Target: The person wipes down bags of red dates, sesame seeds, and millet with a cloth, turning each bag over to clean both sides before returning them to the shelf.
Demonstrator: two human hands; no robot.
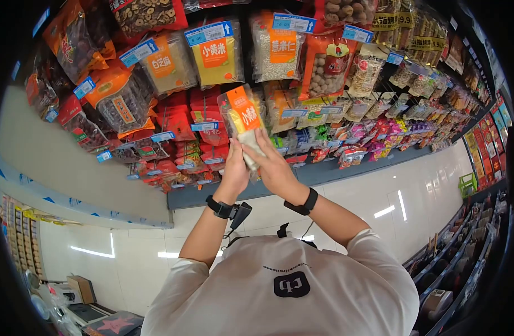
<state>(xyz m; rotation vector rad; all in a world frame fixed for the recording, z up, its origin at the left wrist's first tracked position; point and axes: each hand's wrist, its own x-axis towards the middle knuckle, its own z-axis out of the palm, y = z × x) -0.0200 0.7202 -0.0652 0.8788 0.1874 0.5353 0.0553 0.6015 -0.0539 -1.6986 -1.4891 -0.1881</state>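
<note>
A clear bag of yellow millet (247, 109) with an orange label is held out in front of the hanging display, tilted slightly to the left. My left hand (235, 168) grips its lower left side with the fingers pressed together. From the right, my right hand (272, 165) closes over the lower front of the bag. A pale whitish section (248, 140) shows between the hands; its lower part is hidden by my fingers. Just above hangs another bag of yellow millet (216, 61) under a blue price tag (208, 32).
Bags of white sesame (166, 64) and pale grain (276, 53) hang on either side. Red packets (176, 119) fill the lower left rows. A pale column (72, 168) stands at the left. Dark shelving (464, 252) runs along the right, beyond the tiled floor (346, 201).
</note>
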